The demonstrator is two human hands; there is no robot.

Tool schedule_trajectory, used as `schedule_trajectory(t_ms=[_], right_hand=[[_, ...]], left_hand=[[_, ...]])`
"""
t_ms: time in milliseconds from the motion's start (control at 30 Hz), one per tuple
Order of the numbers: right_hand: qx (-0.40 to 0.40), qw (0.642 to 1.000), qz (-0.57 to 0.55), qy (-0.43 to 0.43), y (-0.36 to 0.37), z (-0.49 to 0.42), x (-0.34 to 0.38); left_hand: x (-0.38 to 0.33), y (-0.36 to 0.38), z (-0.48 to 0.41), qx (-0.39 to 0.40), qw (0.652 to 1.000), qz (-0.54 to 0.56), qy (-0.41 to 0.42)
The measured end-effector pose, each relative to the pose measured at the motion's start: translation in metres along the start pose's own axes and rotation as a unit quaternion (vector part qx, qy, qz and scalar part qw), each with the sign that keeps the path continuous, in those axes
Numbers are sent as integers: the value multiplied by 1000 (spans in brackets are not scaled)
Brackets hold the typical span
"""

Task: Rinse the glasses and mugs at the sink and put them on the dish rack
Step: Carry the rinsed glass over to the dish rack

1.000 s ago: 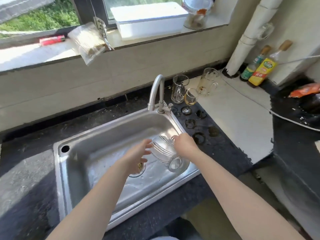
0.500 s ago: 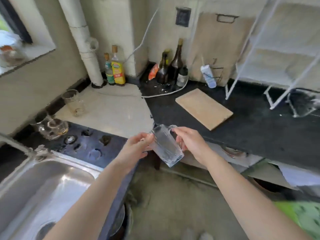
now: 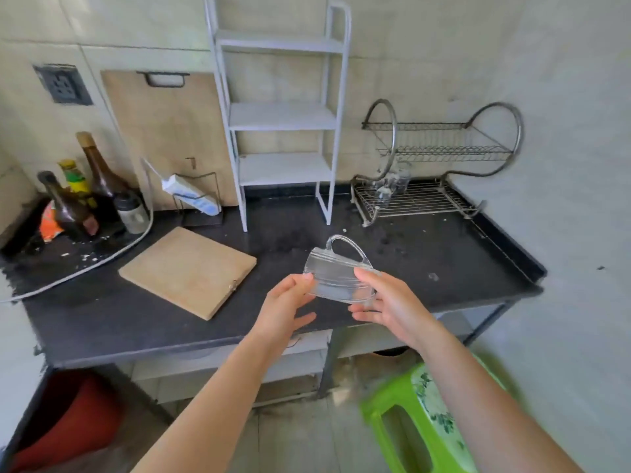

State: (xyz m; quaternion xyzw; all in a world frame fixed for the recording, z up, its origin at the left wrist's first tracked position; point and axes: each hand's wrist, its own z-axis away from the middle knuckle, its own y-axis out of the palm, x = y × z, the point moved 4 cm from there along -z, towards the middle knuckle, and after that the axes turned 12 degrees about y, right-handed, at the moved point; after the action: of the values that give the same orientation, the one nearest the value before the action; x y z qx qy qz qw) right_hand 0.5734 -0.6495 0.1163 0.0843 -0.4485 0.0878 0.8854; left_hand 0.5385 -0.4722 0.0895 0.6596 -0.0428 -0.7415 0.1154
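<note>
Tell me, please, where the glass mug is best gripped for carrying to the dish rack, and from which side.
Probably the handle: the glass mug lies on its side, its loop on top and free. The right hand could hook its fingers through from above.

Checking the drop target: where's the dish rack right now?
Head view, upper right: the dish rack stands at the back of the black counter, just right of the white shelf unit, beyond the held glass mug.
</note>
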Motion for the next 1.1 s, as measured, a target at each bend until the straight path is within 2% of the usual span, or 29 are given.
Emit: schedule_trajectory(t_ms=[167, 267, 400, 500, 567, 633, 700, 767, 833, 933, 1100], right_hand=[[-39, 997, 64, -13, -87, -26, 41], [-101, 991, 79, -28, -126, -57, 65], [-182, 981, -45, -51, -160, -109, 81], [-141, 976, -162, -42, -172, -156, 89], [-145, 970, -195, -27, -188, -184, 96], [-171, 967, -185, -24, -210, -208, 107], [-200, 966, -162, -35, -234, -231, 120], [-227, 964, -130, -49, -257, -253, 136], [-248, 962, -85, -70, -276, -275, 151], [-279, 955, 12, -98, -300, -307, 174], [-292, 939, 126, -130, -340, -367, 206]], left_hand=[[-8, 67, -77, 89, 992, -67, -52], [-3, 99, -130, 142, 986, -50, -65], [15, 140, -195, 145, 988, 32, -49], [38, 166, -240, 162, 984, 65, -36], [51, 179, -266, 184, 980, 60, -47], [57, 188, -293, 208, 977, 4, -56], [59, 193, -327, 217, 969, -118, -30], [59, 192, -365, 194, 943, -268, 38], [57, 190, -396, 139, 907, -385, 96], [58, 182, -431, 61, 890, -442, 91], [79, 184, -472, 39, 884, -462, 64]])
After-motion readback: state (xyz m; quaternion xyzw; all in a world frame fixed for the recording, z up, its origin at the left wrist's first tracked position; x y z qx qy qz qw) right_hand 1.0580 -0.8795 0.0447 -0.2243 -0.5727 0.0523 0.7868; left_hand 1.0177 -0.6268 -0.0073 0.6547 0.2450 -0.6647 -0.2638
